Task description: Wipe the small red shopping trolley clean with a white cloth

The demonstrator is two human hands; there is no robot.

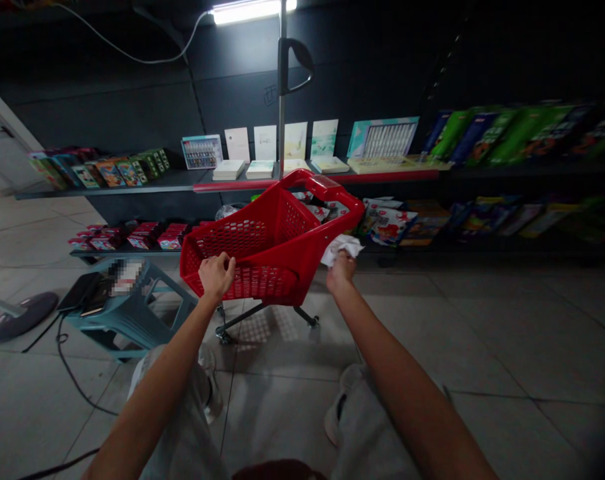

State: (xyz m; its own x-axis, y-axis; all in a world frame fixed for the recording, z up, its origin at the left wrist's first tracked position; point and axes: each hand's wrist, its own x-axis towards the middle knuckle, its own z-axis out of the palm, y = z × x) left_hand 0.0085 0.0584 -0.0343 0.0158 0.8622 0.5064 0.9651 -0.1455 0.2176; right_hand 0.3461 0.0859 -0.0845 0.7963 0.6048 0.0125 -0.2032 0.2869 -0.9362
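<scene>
A red plastic shopping cart (262, 267) with a perforated basket stands sideways in front of me. At its near side, my left hand (216, 275) is closed on the basket's upper edge, its fingers curled and partly hidden. In my right hand (341, 270) is a crumpled white cloth (343, 248), pinched between the fingers. The cloth is against or just beside the cart's side below the handle (330, 189); whether it touches cannot be made out.
Behind the cart runs a dark shelf (147, 189) with books, boxes and bagged goods. To the left stands a blue-grey plastic stool (127, 320) bearing dark flat items. Nearby are a round stand base (22, 317) and a floor cable (75, 380). A metal pole (282, 120) rises behind the cart.
</scene>
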